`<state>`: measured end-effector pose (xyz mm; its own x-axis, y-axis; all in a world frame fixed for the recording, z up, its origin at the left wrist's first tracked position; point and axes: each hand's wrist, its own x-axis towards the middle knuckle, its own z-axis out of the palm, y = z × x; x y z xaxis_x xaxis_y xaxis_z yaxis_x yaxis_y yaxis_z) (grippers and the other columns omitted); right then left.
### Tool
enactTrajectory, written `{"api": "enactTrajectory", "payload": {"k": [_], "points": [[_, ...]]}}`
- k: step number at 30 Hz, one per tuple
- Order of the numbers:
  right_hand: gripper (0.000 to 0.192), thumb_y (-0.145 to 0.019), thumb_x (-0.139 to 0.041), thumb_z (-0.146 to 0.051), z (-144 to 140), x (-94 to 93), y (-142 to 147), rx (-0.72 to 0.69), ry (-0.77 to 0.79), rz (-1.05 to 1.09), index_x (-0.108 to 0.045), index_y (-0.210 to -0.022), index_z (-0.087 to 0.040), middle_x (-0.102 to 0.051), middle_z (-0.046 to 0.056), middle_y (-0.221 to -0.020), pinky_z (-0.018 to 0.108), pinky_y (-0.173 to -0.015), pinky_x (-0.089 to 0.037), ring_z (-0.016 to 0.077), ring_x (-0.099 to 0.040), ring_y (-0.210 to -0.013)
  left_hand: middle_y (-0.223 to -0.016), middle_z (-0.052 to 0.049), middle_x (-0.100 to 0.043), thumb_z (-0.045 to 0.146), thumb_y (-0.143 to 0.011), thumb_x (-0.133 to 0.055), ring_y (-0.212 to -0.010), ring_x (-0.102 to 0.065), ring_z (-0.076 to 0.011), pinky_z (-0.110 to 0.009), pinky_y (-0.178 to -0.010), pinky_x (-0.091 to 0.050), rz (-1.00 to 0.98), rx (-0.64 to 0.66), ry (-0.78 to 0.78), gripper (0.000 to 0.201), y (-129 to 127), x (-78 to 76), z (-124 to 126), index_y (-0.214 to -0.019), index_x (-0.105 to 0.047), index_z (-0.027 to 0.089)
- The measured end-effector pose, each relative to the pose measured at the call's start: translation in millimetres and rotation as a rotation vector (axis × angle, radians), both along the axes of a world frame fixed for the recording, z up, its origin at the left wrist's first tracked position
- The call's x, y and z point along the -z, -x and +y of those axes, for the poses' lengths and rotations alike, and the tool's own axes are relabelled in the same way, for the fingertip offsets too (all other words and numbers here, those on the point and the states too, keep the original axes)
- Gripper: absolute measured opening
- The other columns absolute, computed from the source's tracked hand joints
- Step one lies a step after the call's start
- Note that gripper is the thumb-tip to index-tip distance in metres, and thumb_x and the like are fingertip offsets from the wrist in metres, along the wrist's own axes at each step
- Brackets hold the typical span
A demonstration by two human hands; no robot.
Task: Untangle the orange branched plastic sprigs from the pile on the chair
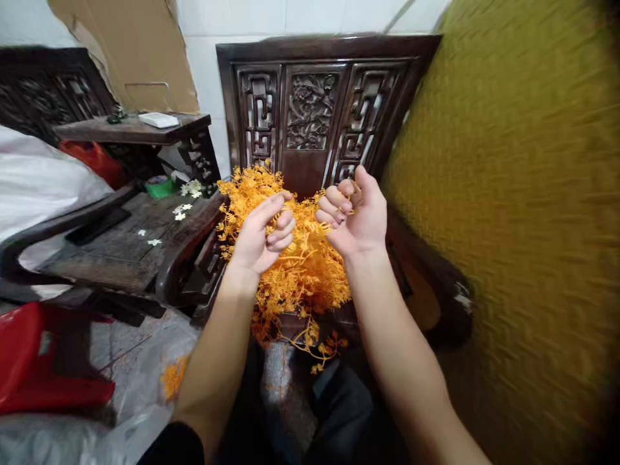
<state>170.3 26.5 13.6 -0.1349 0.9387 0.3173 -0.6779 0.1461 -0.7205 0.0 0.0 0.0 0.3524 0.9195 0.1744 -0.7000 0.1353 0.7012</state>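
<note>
A large heap of orange plastic flower sprigs [305, 271] with thin branching stems rests on a dark carved wooden chair [310, 161] in front of me. My left hand [268, 232] is closed over the heap's left part, thumb across curled fingers, with orange bits showing between them. To its right, my right hand [356, 210] is also closed, palm turned toward me, and thin orange stem pieces show at its fingers. The two hands are a short gap apart. One loose sprig [320, 349] droops over the seat's front edge.
Left of me, a second wooden chair [116, 245] carries green tape [159, 186] and small white flowers [181, 211]. A red plastic stool [43, 355] and clear plastic bags [145, 374] are on the floor. A yellow-green woven surface [523, 194] rises along the right.
</note>
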Motion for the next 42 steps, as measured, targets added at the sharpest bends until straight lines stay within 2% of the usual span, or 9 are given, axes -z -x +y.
{"api": "enactTrajectory", "payload": {"k": [3, 7, 11, 15, 21, 23, 28, 34, 42], "points": [[0.062, -0.08, -0.073, -0.077, -2.7, -4.1, 0.7, 0.066, -0.018, -0.059, -0.048, -0.065, -0.023, -0.027, -0.007, -0.056, 0.027, -0.043, -0.019, 0.0075, -0.023, -0.046, -0.072, 0.003, -0.06, 0.014, -0.092, -0.056, -0.037, -0.026, 0.0006, -0.013, -0.034, -0.015, 0.038, -0.014, 0.022, 0.008, 0.0, 0.1, 1.5, -0.093, -0.064, 0.013], [0.059, -0.077, -0.071, -0.081, -4.4, -6.0, 3.4, 0.175, -0.017, -0.131, -0.056, -0.076, -0.024, -0.041, -0.002, -0.065, 0.029, -0.048, -0.031, 0.0102, -0.038, -0.055, -0.078, 0.003, -0.061, 0.013, -0.088, -0.06, -0.04, -0.025, 0.0, -0.017, -0.037, -0.015, 0.251, -0.152, -0.052, 0.011, -4.5, 5.5, 1.4, -0.096, -0.067, 0.016], [0.041, -0.076, -0.081, -0.059, -5.6, -2.4, 6.0, 0.197, -0.033, -0.115, -0.062, -0.089, -0.025, -0.052, 0.001, -0.08, 0.028, -0.056, -0.039, 0.0117, -0.049, -0.067, -0.068, 0.004, -0.049, 0.037, -0.097, -0.065, -0.051, -0.036, -0.0073, -0.023, -0.047, -0.026, 0.655, -0.353, -0.335, 0.02, -14.4, 15.7, -1.4, -0.1, -0.073, 0.019], [0.036, -0.075, -0.082, -0.036, -7.5, 3.2, 5.6, 0.191, -0.109, -0.197, -0.065, -0.105, -0.026, -0.059, 0.003, -0.094, 0.029, -0.062, -0.046, 0.0135, -0.056, -0.078, -0.069, 0.003, -0.054, 0.041, -0.091, -0.076, -0.063, -0.045, -0.0116, -0.027, -0.061, -0.036, 1.008, -0.537, -0.588, 0.023, -21.1, 21.0, -2.7, -0.09, -0.071, 0.019], [0.063, -0.073, -0.09, -0.044, -11.1, 7.1, 3.6, 0.381, -0.232, -0.443, -0.063, -0.129, -0.032, -0.063, 0.005, -0.123, 0.034, -0.078, -0.058, 0.0185, -0.067, -0.098, -0.068, 0.004, -0.05, 0.05, -0.097, -0.07, -0.059, -0.041, -0.0112, -0.027, -0.057, -0.034, 0.786, -0.517, -0.543, 0.03, -15.1, 21.2, 2.3, -0.091, -0.065, 0.021], [0.063, -0.07, -0.094, -0.047, -14.2, 5.8, 3.2, 0.404, -0.21, -0.531, -0.069, -0.124, -0.027, -0.068, 0.005, -0.113, 0.034, -0.078, -0.057, 0.0169, -0.067, -0.091, -0.068, 0.004, -0.05, 0.05, -0.096, -0.071, -0.059, -0.04, -0.0112, -0.027, -0.057, -0.033, 0.782, -0.543, -0.547, 0.03, -12.2, 21.3, 3.7, -0.093, -0.066, 0.021], [0.044, -0.076, -0.088, -0.057, -18.2, 2.2, -1.0, 0.34, -0.201, -0.79, -0.075, -0.078, -0.016, -0.071, 0.004, -0.074, 0.03, -0.063, -0.045, 0.0126, -0.057, -0.067, -0.078, 0.001, -0.063, 0.049, -0.098, -0.069, -0.065, -0.049, -0.012, -0.029, -0.064, -0.039, 0.972, -0.607, -0.635, 0.03, -8.1, 19.6, 1.4, -0.093, -0.07, 0.019], [0.041, -0.087, -0.079, -0.056, -13.5, 3.4, -8.0, 0.521, -0.311, -0.855, -0.066, -0.076, -0.019, -0.067, 0.002, -0.072, 0.031, -0.062, -0.041, 0.0129, -0.055, -0.065, -0.065, 0.003, -0.056, 0.048, -0.105, -0.057, -0.06, -0.047, -0.012, -0.029, -0.059, -0.036, 0.976, -0.649, -0.69, 0.037, -6.4, 16.3, -3.1, -0.09, -0.072, 0.019], [0.055, -0.075, -0.084, -0.071, -14.6, 1.4, -1.7, 0.444, -0.319, -0.715, -0.058, -0.075, -0.022, -0.062, 0.0, -0.068, 0.031, -0.059, -0.041, 0.0126, -0.053, -0.062, -0.059, 0.003, -0.053, 0.049, -0.105, -0.057, -0.055, -0.046, -0.0106, -0.029, -0.058, -0.037, 0.892, -0.855, -0.793, 0.043, -13.9, 13.2, -9.9, -0.076, -0.068, 0.019]]}}
